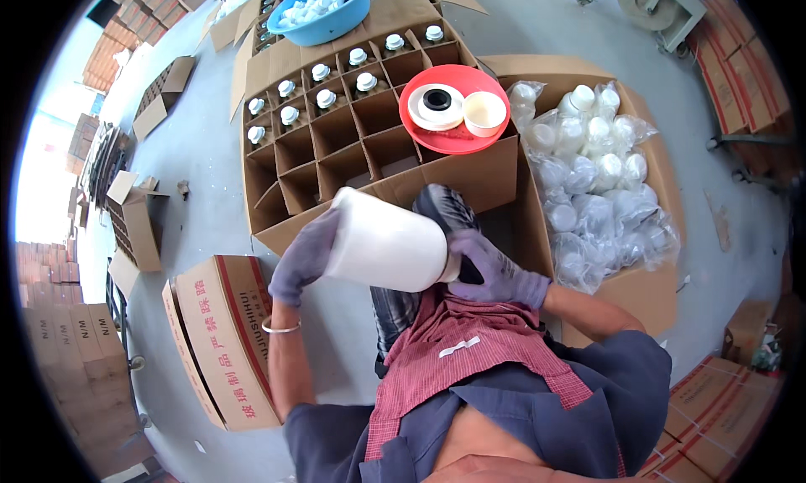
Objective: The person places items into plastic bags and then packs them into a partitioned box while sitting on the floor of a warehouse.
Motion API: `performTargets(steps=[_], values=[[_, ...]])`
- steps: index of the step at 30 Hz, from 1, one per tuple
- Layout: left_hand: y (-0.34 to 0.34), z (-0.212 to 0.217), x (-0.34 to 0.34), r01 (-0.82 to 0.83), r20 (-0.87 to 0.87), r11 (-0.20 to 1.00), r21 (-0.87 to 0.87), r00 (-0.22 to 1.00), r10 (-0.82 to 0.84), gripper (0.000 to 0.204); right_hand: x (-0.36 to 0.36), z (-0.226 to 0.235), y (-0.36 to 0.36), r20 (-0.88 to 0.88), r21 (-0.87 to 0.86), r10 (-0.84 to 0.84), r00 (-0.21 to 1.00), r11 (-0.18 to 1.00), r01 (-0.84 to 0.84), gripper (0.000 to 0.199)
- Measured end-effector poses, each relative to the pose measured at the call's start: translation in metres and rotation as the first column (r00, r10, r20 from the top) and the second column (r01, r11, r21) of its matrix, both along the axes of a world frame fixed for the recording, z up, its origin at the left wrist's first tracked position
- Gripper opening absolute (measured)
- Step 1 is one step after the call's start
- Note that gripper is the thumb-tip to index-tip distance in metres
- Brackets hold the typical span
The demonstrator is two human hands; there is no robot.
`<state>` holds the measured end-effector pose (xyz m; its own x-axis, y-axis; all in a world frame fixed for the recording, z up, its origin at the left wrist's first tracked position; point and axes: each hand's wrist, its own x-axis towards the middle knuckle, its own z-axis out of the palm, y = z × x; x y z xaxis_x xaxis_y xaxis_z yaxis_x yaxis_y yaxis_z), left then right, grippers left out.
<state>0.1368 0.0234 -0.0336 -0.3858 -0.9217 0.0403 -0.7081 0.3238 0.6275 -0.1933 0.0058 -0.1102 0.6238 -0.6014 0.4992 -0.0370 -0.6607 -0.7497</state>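
Both of my hands wear grey-purple gloves and hold a large white bottle (pixel 388 241) tilted on its side above my lap. My left hand (pixel 304 258) is wrapped around its wide base end. At the narrow neck end, my right hand (pixel 501 275) grips around a black cap (pixel 470 270), partly hidden by the fingers. Just beyond the bottle stands a divided carton (pixel 382 179), with several white-capped bottles (pixel 326 98) in its farther compartments. On its right corner rests a red basin (pixel 453 149) holding a white lid-like disc with a black ring (pixel 437 100) and a cream cup (pixel 485 113).
To the right, an open carton (pixel 651 273) holds several white bottles in clear plastic bags (pixel 600 189). A blue basin (pixel 323 31) of small white pieces sits at the back. A closed carton (pixel 227 340) stands on the floor at my left. Stacked boxes (pixel 714 416) lie behind right.
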Motion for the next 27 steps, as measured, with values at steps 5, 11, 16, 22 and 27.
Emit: performTargets(steps=[5, 11, 16, 22, 27], values=[[-0.033, 0.001, -0.071, 0.189, 0.393, 0.939, 0.287, 0.871, -0.295, 0.042, 0.015, 0.027, -0.105, -0.083, -0.225, -0.129, 0.988, 0.968, 0.108, 0.013], [-0.031, -0.047, -0.090, 0.227, 0.195, 0.934, 0.275, 0.938, -0.286, 0.038, 0.061, 0.008, -0.284, -0.705, -0.458, -0.271, 0.655, 0.880, -0.129, 0.054], [-0.039, -0.056, -0.063, -0.222, -0.479, 0.943, 0.247, 0.818, 0.318, 0.050, 0.074, 0.014, -0.297, -0.617, -0.495, -0.142, 0.774, 0.834, -0.241, 0.052], [-0.073, -0.004, -0.093, 0.126, -0.911, 0.904, 0.409, 0.002, 0.412, 0.079, 0.098, 0.074, -0.177, -0.165, -0.818, -0.238, 0.957, 0.575, 0.002, 0.059], [-0.075, 0.005, -0.118, -0.276, -0.970, 0.941, 0.198, 0.080, 0.227, 0.071, 0.108, 0.094, -0.155, -0.078, -0.510, -0.304, 0.950, 0.831, 0.224, 0.047]])
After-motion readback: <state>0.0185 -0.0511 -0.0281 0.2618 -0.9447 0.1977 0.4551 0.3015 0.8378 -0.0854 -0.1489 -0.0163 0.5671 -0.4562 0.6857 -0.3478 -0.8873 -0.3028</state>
